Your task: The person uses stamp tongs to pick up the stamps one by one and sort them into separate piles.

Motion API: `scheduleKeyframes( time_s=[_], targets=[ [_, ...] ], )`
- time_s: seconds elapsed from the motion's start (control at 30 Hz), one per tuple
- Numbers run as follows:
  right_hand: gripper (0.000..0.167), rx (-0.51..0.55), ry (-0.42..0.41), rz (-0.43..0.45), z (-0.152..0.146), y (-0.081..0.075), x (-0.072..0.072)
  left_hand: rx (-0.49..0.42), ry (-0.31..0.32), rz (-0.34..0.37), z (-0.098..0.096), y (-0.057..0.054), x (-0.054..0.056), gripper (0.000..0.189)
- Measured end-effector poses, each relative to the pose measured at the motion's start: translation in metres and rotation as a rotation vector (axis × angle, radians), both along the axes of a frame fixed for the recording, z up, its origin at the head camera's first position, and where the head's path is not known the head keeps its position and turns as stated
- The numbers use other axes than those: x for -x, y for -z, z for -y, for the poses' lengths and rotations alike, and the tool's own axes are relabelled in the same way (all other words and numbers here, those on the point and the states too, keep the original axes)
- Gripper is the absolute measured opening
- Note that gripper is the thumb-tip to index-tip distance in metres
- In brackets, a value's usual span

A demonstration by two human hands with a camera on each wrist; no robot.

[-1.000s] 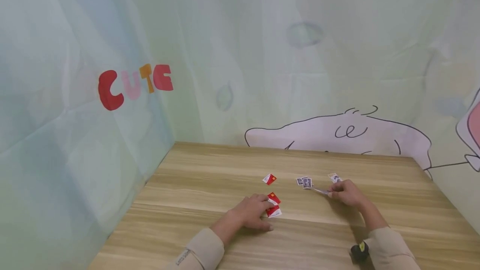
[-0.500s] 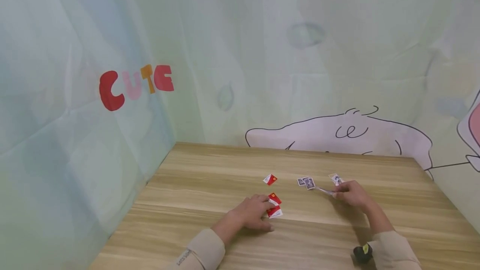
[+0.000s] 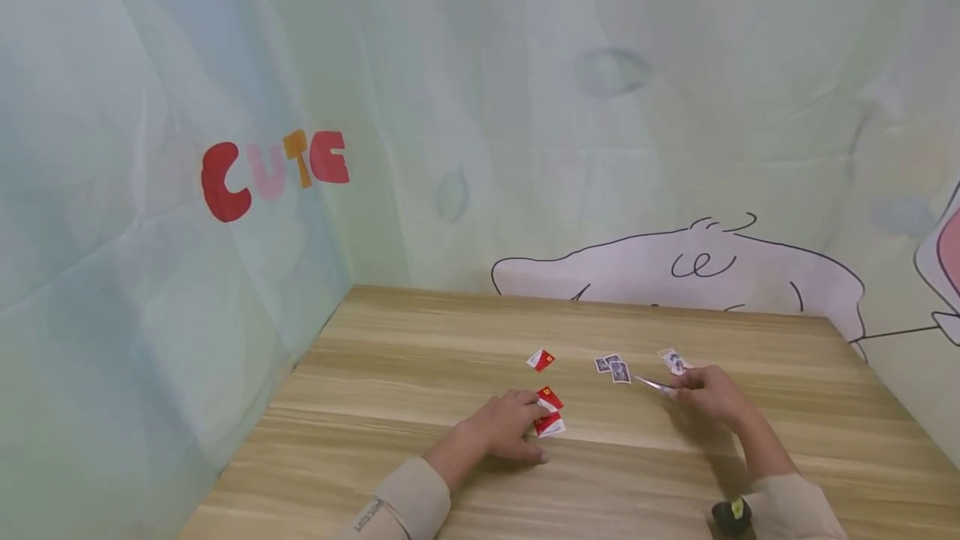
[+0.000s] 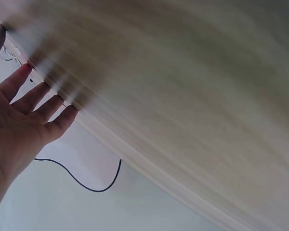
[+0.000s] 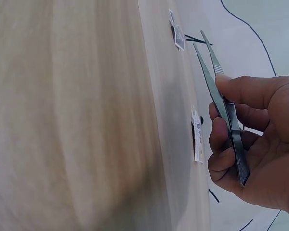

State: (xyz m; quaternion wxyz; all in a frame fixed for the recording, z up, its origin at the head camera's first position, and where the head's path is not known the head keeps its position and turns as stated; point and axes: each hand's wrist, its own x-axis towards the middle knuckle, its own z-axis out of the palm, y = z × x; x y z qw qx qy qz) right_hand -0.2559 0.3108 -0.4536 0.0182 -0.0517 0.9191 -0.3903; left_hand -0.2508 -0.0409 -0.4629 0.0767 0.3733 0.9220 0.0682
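My right hand (image 3: 712, 397) holds a pair of metal tweezers (image 5: 237, 149) between thumb and fingers. Their tips stand apart with nothing between them, just right of several small grey stamp-like pictures (image 3: 620, 372) that overlap on the table. Another pale stamp-like piece (image 3: 671, 357) lies just beyond the right fingers. My left hand (image 3: 501, 427) rests with its fingers spread, the fingertips on two red-and-white stamp-like pieces (image 3: 550, 397), which it partly covers. In the left wrist view the fingers of the left hand (image 4: 24, 115) reach down to the tabletop.
A single red-and-white piece (image 3: 541, 360) lies farther back on the wood-grain table (image 3: 420, 340). Near the right sleeve is a small black object (image 3: 731, 515) with a yellow-green spot. Printed fabric (image 3: 525, 148) stands behind the table and along its left side.
The nearest grey stamp has turned and shifted slightly right and toward me, and now lies apart from the tweezers. The right hand has drawn back a little to the right. The left hand stays put.
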Motion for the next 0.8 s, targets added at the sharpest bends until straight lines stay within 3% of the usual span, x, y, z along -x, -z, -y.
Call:
scheduleKeyframes(
  time_s=[0.33, 0.8],
  targets=[
    [0.016, 0.021, -0.024, -0.02, 0.007, -0.002, -0.007, -0.008, 0.017, -0.021, 0.0, 0.001, 0.0, 0.064],
    [0.016, 0.055, -0.075, -0.006, 0.024, -0.003, -0.003, -0.016, 0.017, -0.031, 0.0, 0.001, -0.001, 0.063]
  ],
)
